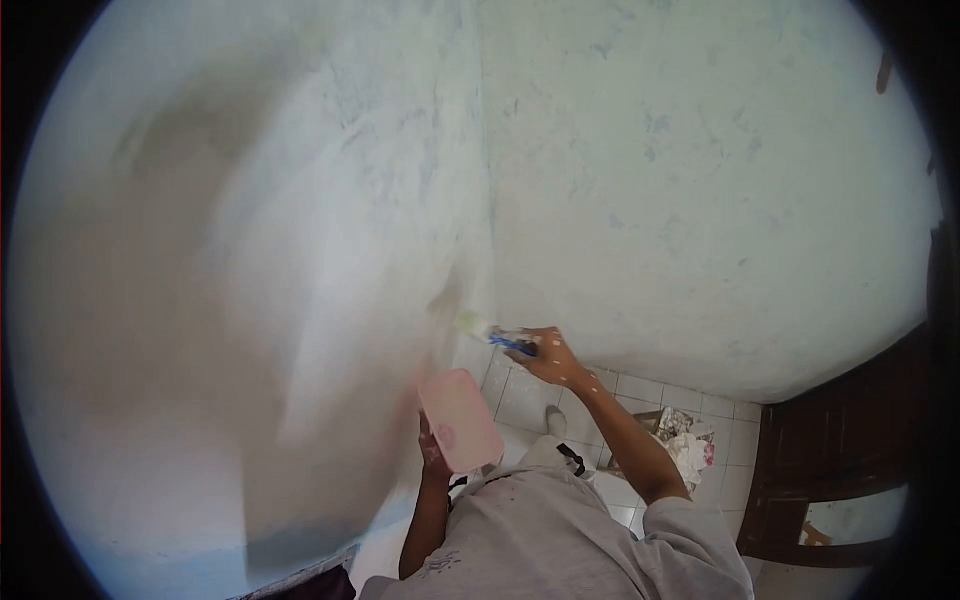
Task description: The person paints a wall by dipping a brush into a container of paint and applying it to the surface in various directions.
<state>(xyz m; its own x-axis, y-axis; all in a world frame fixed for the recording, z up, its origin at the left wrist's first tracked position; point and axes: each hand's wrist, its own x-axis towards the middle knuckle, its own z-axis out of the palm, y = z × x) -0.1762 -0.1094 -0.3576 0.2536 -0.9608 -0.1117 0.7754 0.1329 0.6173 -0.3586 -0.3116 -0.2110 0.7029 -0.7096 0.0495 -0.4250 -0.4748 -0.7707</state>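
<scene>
My right hand (545,355), flecked with white paint, is closed round the blue handle of a paintbrush (511,342). The brush's pale, yellowish bristles point left, close to the left wall (340,200) near the corner. Lower down, my left hand (432,452) holds a pink rectangular tub (461,420) by its left side. Pale material shows inside the tub. A shadow falls on the wall beside the bristles; whether they touch the wall I cannot tell.
The right wall (700,180) meets the left one at a vertical corner. Below lie white floor tiles (522,400) and a crumpled, paint-marked heap (685,440). A dark wooden piece of furniture (825,440) stands at the lower right.
</scene>
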